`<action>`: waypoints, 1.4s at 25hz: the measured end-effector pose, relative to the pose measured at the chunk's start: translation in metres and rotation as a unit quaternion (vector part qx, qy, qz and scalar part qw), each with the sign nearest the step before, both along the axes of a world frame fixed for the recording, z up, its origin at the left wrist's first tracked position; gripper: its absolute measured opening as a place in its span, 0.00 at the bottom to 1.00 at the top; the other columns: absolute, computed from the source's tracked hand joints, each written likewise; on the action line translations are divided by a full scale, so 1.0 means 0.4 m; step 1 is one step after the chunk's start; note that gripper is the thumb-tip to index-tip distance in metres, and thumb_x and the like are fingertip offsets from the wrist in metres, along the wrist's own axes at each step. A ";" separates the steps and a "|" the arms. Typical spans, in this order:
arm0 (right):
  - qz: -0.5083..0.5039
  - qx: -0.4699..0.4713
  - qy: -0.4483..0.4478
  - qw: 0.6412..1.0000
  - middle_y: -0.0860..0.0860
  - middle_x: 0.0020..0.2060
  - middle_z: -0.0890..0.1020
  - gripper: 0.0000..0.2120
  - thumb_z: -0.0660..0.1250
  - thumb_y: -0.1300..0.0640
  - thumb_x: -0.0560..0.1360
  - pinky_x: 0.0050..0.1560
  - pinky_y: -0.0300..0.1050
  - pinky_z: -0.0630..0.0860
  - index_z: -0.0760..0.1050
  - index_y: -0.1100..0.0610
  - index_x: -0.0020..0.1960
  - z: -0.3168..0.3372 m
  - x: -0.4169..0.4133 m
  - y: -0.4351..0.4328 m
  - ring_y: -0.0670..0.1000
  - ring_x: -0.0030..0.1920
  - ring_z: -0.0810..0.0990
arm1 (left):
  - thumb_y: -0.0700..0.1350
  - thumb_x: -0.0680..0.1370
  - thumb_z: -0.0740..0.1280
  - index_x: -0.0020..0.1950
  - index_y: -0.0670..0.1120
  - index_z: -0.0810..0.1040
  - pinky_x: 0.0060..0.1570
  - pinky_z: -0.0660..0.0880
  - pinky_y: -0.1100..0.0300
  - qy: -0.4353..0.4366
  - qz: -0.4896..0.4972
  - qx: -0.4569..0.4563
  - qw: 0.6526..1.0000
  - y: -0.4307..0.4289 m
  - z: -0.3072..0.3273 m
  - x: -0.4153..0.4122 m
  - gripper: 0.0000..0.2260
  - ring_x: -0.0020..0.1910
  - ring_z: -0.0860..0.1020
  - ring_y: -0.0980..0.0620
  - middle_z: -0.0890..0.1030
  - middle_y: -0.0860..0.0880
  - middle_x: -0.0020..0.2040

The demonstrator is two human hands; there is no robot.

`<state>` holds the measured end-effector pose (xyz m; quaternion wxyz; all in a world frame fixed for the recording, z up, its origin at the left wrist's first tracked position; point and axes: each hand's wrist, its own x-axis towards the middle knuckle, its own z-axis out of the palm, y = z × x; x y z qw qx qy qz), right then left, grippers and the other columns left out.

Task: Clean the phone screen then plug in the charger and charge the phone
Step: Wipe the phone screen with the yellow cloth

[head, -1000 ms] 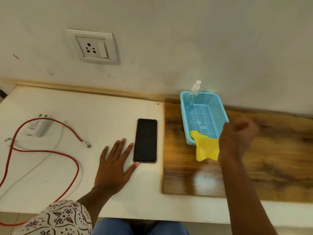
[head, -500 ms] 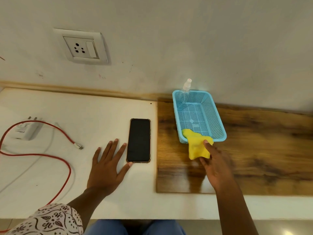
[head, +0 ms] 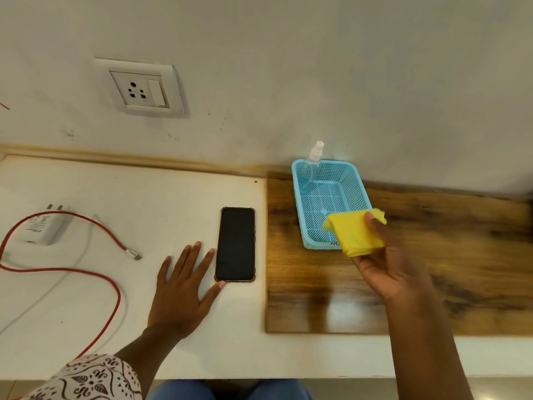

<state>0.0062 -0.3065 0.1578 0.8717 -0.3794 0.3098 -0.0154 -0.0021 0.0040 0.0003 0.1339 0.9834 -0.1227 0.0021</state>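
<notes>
The left hand point(head: 184, 287) lies flat with fingers spread on the white surface point(head: 129, 192), thumb tip touching the near corner of the phone point(head: 236, 244), which lies face up. The right hand point(head: 386, 264) grips a yellow cloth point(head: 353, 230) over the blue basket's point(head: 300, 197) near corner. Farther left lie the charger point(head: 43, 228) and red cable point(head: 95, 278), with the wall socket point(head: 141, 89) beyond.

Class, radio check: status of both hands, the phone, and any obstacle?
Left hand flat on table beside phone. Right hand gripping yellow cloth over basket. Phone screen unwiped, charger unplugged. Path clear.
</notes>
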 end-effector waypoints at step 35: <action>0.442 -0.799 -0.016 0.408 0.58 0.77 0.51 0.30 0.59 0.64 0.78 0.74 0.57 0.57 0.48 0.59 0.75 -0.270 0.221 0.429 0.61 0.76 0.49 | 0.61 0.78 0.49 0.75 0.56 0.57 0.72 0.54 0.42 -0.019 -0.024 0.022 0.999 0.008 -0.008 -0.003 0.25 0.75 0.56 0.44 0.61 0.49 0.75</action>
